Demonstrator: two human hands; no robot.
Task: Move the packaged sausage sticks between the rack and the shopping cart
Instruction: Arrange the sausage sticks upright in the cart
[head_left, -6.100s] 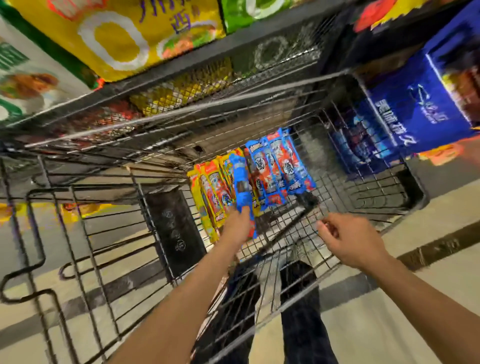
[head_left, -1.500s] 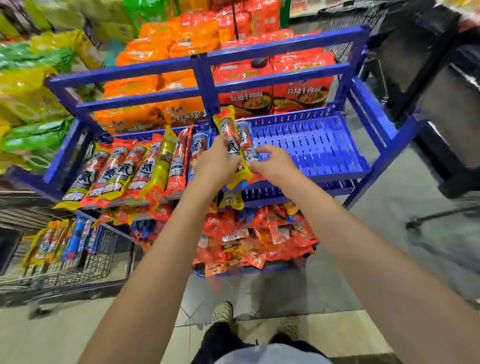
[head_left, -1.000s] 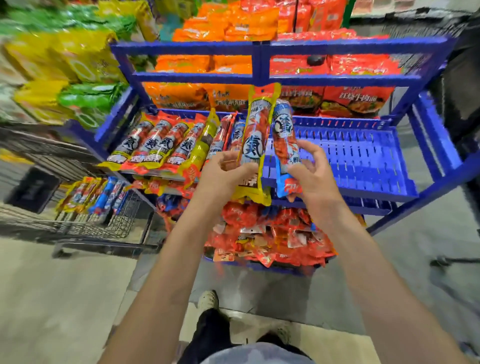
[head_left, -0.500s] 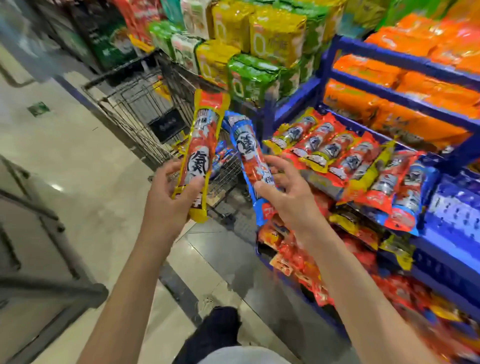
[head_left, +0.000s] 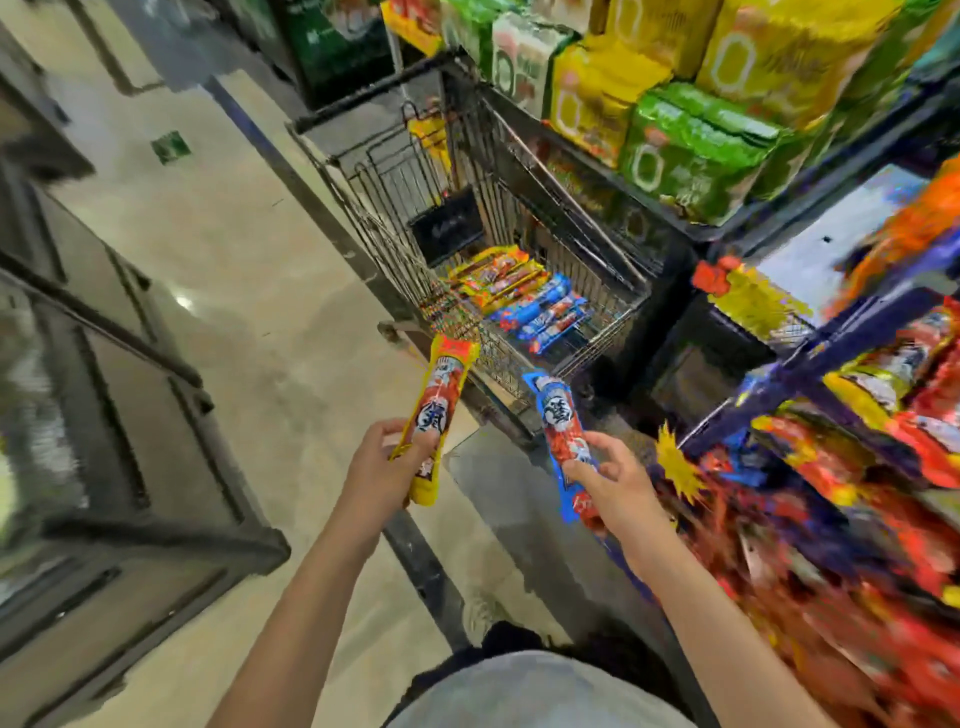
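Shop aisle, tiled floor | left hand (head_left: 382, 462) pinches yellow sausage pack (head_left: 439, 415), right hand (head_left: 613, 480) blue sausage pack (head_left: 561, 431), both aimed, I'd say, toward shopping cart (head_left: 613, 332) | rack (head_left: 810, 364) rightward.

Bare forearms, no sleeves showing, light grey top (head_left: 540, 691), dark trousers (head_left: 509, 642), pale shoe (head_left: 480, 613)

Cart (head_left: 613, 312) straight ahead, packs (head_left: 524, 293) lying in its basket. Left hand (head_left: 382, 470) and right hand (head_left: 615, 480) each hold a stick (head_left: 439, 410) (head_left: 561, 431) just before the cart. Rack (head_left: 810, 364) on the right, shelves (head_left: 675, 124) behind the cart.
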